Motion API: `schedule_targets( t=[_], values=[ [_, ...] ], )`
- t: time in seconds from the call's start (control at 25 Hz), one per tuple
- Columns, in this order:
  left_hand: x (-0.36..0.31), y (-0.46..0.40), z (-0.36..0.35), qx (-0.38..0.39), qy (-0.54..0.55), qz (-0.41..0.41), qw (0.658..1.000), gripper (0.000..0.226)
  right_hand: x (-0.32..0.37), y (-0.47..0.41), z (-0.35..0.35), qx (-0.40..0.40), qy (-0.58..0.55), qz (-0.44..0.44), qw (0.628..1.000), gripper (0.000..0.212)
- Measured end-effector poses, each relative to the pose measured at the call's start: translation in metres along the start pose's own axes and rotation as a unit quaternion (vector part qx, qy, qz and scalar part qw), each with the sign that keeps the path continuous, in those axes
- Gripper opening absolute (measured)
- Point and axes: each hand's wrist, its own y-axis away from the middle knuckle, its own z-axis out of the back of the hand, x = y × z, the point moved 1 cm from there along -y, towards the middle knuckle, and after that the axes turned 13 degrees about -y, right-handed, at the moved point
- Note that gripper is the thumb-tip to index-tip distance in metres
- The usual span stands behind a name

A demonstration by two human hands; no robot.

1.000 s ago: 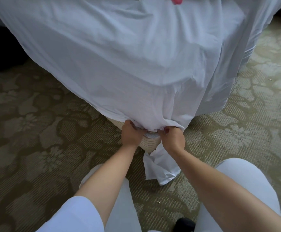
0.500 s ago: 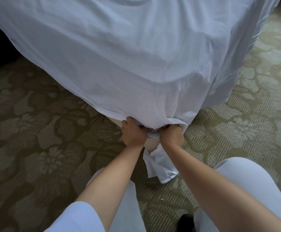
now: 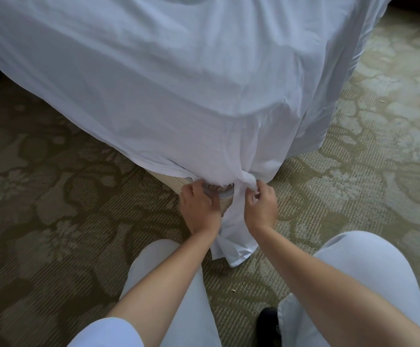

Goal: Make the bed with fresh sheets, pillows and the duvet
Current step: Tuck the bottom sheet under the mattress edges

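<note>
White cotton sheet (image 3: 178,83) drapes over the corner of the bed, its hem falling to the near side and gathered into a bunch at the corner's lowest point. From that bunch a loose tail of the same cloth hangs down to the patterned olive carpet (image 3: 53,196), between the two forearms. The right hand (image 3: 261,206) has its grip closed on the bunch, thumb and curled fingers pinching the cloth at its upper left, so the gathered part lies just above and left of that hand. The left hand (image 3: 199,206) sits just left of the tail, fingers bent and reaching up under the hem against the woven beige bed base (image 3: 173,181); whether its grip holds cloth cannot be told, as the fingertips are hidden. Both hands are close together at the corner. Pale trouser knees (image 3: 354,271) and a black shoe (image 3: 266,324) show near the bottom.
</note>
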Motion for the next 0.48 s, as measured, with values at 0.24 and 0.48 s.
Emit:
schedule_targets(
  t=[0.24,0.48],
  values=[
    [-0.002,0.001,0.015,-0.042,0.047,-0.1,0.993,0.038,-0.005,0.023,-0.012,0.057,0.097,0.23,0.967,0.038],
    [-0.028,-0.026,0.056,-0.211,0.018,-0.241,0.947,0.085,0.007,0.016,-0.007,0.117,0.079,0.168,0.976,0.042]
  ],
)
